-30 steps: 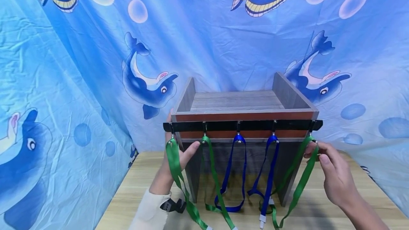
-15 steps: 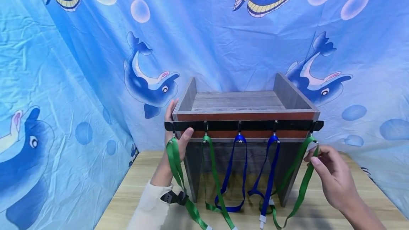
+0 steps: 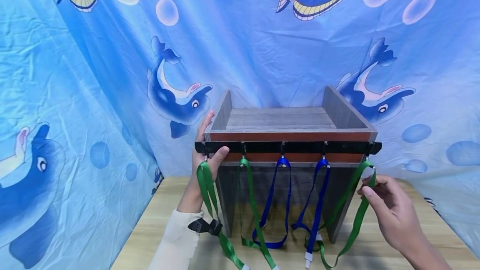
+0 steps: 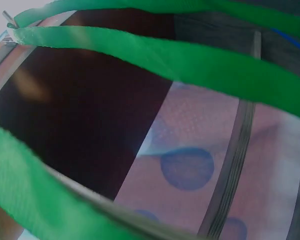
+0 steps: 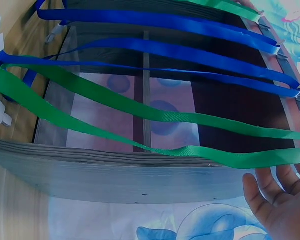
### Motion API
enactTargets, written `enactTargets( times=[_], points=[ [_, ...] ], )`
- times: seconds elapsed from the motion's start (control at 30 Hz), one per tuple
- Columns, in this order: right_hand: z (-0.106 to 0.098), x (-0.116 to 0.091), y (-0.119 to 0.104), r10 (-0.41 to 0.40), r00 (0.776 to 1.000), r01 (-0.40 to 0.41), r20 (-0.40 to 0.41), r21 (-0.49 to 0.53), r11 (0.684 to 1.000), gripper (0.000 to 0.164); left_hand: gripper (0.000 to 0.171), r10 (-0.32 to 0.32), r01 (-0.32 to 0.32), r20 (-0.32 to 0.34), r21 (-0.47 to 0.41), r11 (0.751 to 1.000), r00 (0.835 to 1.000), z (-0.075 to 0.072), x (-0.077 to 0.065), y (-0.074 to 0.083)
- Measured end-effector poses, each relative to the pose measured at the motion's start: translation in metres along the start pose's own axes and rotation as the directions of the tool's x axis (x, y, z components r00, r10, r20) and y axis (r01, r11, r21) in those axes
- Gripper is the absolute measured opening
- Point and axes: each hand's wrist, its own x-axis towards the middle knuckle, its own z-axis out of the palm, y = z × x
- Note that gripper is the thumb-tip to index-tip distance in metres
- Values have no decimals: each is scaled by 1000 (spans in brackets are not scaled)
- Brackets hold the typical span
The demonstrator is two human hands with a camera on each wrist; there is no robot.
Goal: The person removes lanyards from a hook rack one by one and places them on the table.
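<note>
A black hook rail (image 3: 300,147) runs across the front of a grey wooden shelf unit (image 3: 348,109), with green and blue lanyards hanging from its hooks. My left hand (image 3: 214,165) rests at the rail's left end, fingers straight along the unit's side and thumb in front. Just below that thumb hangs a green lanyard (image 3: 204,182). At the far right, my right hand (image 3: 395,211) pinches the strap of another green lanyard (image 3: 357,222) near its hook, thumb over it. The right wrist view shows the fingertips (image 5: 252,187) close under that green strap (image 5: 180,117).
Between the outer lanyards hang another green lanyard (image 3: 253,203) and two blue lanyards, one left (image 3: 267,201) and one right (image 3: 320,203). Their lower ends reach toward the wooden table (image 3: 150,228). A blue curtain (image 3: 243,53) printed with fish and dolphins stands behind the unit.
My left hand has moved up the unit's side, its thumb rising from beside the second lanyard to the rail. My right thumb has closed onto the green strap, and the hand has dropped slightly.
</note>
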Motion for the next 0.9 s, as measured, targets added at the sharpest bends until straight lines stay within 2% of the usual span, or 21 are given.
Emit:
enactTargets(
  times=[0.1,0.2,0.3,0.37,0.5,0.57,0.73,0.9],
  points=[
    [0,0,-2,0,1000,0,-1,-12,1000,18,97,49,-47,-34,38,998,998,-5,-4,-2],
    [0,0,-4,-2,1000,2,3,-20,1000,19,96,169,-160,-61,133,978,984,-12,-9,-4],
    [0,0,-5,-7,1000,7,1,-23,1000,19,92,280,-256,-59,260,931,958,-15,-9,-3],
    [0,0,-5,-9,1000,9,-5,-22,1000,19,87,326,-297,-40,324,898,944,-15,-6,-1],
    [-1,-2,-4,-13,1000,13,-14,-19,1000,20,71,400,-377,16,370,849,917,-11,3,-2],
    [-2,-3,-4,-19,1000,19,-10,-8,1000,21,64,424,-404,24,354,843,905,-9,6,-3],
    [-2,-2,0,-51,999,51,-3,110,993,29,60,440,-415,-9,320,852,898,-6,8,-6],
    [-2,1,-1,-51,999,52,-6,201,978,36,60,466,-427,-36,345,836,884,-4,8,-7]
  ],
)
